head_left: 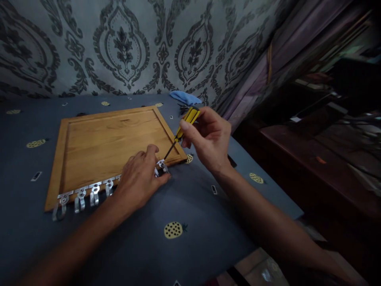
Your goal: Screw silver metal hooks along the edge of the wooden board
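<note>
A framed wooden board (110, 147) lies flat on a blue-grey table cover with pineapple prints. Along its near edge runs a metal hook rail (95, 188) with several silver hooks. My left hand (138, 174) rests over the right part of the rail, thumb and fingers closed about its end hook (162, 165) and hiding the hooks beneath. In my right hand (210, 137) is a screwdriver (190, 117) with a yellow and black handle, tilted down to the left. Its tip meets the rail's right end, near the board's corner; any screw there is too small to make out.
A blue cloth (185, 97) and a small dark item (183, 108) lie at the back, by the patterned wall (162, 47). Past the table's right edge stands dark reddish furniture (315, 167) with cables on it. A purple curtain (256, 87) hangs behind.
</note>
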`<move>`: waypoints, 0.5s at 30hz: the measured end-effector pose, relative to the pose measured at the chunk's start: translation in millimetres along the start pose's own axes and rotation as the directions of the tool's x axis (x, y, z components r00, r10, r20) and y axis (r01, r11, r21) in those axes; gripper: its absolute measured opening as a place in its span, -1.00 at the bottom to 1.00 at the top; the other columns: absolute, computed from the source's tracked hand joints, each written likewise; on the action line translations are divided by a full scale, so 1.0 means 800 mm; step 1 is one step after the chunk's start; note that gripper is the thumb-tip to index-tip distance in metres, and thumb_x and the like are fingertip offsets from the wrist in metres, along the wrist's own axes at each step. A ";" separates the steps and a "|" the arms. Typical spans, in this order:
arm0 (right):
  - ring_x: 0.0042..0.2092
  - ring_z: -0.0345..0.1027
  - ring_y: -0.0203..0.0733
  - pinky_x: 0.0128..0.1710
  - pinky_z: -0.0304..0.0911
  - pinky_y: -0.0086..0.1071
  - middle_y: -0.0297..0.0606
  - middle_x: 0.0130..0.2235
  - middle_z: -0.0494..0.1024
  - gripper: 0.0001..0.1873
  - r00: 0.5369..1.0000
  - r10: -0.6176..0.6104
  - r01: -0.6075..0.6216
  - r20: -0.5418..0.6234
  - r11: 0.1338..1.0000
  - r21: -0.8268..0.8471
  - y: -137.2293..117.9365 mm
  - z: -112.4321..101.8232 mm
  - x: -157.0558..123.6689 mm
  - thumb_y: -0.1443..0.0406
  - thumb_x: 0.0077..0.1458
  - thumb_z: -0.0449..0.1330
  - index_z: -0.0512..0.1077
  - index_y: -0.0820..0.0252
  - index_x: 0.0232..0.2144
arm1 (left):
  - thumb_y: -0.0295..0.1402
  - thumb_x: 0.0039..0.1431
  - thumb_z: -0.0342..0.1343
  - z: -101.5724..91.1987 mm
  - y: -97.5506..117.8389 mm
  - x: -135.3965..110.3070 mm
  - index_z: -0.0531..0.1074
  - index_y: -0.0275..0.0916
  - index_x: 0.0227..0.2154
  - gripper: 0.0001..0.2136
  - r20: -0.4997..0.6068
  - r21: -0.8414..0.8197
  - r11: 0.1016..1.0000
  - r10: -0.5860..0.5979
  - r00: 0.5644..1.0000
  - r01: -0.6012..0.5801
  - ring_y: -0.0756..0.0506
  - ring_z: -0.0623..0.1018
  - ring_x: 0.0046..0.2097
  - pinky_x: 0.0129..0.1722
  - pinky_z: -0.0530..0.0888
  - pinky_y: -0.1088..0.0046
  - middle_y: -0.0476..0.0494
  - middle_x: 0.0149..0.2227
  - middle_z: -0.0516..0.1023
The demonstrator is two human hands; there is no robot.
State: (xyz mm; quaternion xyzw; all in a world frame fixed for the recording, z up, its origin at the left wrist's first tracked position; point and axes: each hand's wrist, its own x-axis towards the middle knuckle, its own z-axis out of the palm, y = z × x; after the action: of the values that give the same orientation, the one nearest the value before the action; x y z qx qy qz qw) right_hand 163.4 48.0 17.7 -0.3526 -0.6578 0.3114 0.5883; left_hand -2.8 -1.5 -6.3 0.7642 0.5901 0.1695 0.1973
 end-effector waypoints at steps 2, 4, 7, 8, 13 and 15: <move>-0.57 0.26 -0.39 -0.63 0.27 -0.45 -0.46 -0.50 0.30 -0.61 0.999 0.012 -0.013 0.039 1.000 0.025 0.001 0.002 -0.003 0.02 0.08 0.39 0.31 0.08 -0.42 | -0.28 0.16 0.27 -0.001 0.001 0.000 0.21 -0.23 0.06 -0.52 0.011 -0.003 1.000 -0.003 1.000 0.003 -0.30 0.54 -0.02 -0.03 0.44 0.12 -0.20 -0.08 0.59; -0.56 0.27 -0.38 -0.63 0.28 -0.45 -0.45 -0.49 0.32 -0.61 0.998 0.018 -0.021 0.064 0.999 0.042 0.003 0.004 -0.005 0.01 0.06 0.39 0.34 0.09 -0.40 | -0.29 0.16 0.27 -0.001 0.002 0.000 0.21 -0.23 0.06 -0.52 0.017 -0.003 1.000 -0.005 1.000 0.005 -0.31 0.54 -0.01 -0.02 0.44 0.11 -0.20 -0.08 0.59; -0.57 0.28 -0.38 -0.62 0.30 -0.44 -0.46 -0.50 0.34 -0.60 0.997 0.026 -0.029 0.074 0.999 0.033 0.006 0.007 -0.007 -0.01 0.06 0.39 0.35 0.10 -0.38 | -0.29 0.15 0.28 -0.002 0.003 0.000 0.21 -0.21 0.05 -0.52 0.013 0.007 1.000 -0.009 1.000 0.009 -0.30 0.55 -0.01 -0.02 0.44 0.12 -0.19 -0.09 0.59; -0.57 0.29 -0.38 -0.61 0.31 -0.44 -0.46 -0.51 0.33 -0.60 0.997 0.026 -0.028 0.076 0.999 0.026 0.006 0.008 -0.008 -0.01 0.06 0.39 0.34 0.10 -0.39 | -0.29 0.15 0.28 -0.002 0.003 -0.001 0.21 -0.21 0.04 -0.53 0.009 0.008 1.000 -0.008 1.000 0.008 -0.30 0.55 -0.01 -0.03 0.45 0.12 -0.18 -0.09 0.59; -0.56 0.31 -0.36 -0.60 0.30 -0.43 -0.46 -0.50 0.33 -0.60 0.996 0.019 -0.020 0.088 1.000 0.003 0.008 0.007 -0.009 0.01 0.08 0.38 0.31 0.09 -0.42 | -0.30 0.13 0.30 -0.002 0.004 -0.001 0.22 -0.18 0.02 -0.53 0.004 -0.002 1.000 -0.016 1.000 0.016 -0.31 0.56 0.01 -0.02 0.45 0.12 -0.17 -0.08 0.59; -0.56 0.31 -0.37 -0.59 0.29 -0.42 -0.46 -0.49 0.33 -0.61 0.996 0.019 -0.019 0.087 1.000 0.002 0.009 0.007 -0.009 0.01 0.08 0.38 0.31 0.09 -0.41 | -0.31 0.13 0.30 -0.002 0.004 0.000 0.22 -0.18 0.02 -0.53 0.008 -0.005 1.000 -0.022 1.000 0.022 -0.31 0.56 0.01 -0.02 0.45 0.11 -0.17 -0.08 0.60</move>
State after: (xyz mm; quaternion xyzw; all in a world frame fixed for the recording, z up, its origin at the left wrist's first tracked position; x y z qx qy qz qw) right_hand 159.1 46.1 6.9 -0.3440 -0.6789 0.3330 0.5567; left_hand -1.0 -2.4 -3.0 0.7580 0.5972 0.1656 0.2034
